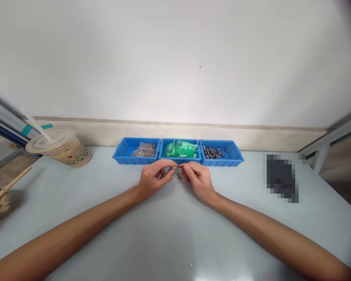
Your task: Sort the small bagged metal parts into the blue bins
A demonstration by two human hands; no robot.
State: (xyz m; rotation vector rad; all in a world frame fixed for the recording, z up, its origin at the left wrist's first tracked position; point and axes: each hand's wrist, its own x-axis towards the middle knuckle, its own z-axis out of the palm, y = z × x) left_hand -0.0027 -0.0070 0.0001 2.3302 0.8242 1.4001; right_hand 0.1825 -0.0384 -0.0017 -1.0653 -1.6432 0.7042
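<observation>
My left hand [153,177] pinches a small shiny metal part [173,168] between thumb and forefinger; its exact kind is too small to make out. Just below the fingertips is a small clear plastic bag [177,177] with something metallic inside. Closed at the bag's other side, my right hand [200,181] has thumb and forefinger together on its edge. Both hands are in front of the middle blue bin [179,160], which holds green plastic packets [184,149]. Clear packets [145,149] lie in the left blue bin [125,159], and dark metal fittings [212,152] in the right blue bin [232,158].
A lidded plastic drink cup [77,154] with a straw stands at the left. In front of it, a wooden stick [10,186] rests on a brown bundle [0,207]. A blurred dark object [280,177] lies at the right. The grey table [128,242] meets a white wall behind the bins.
</observation>
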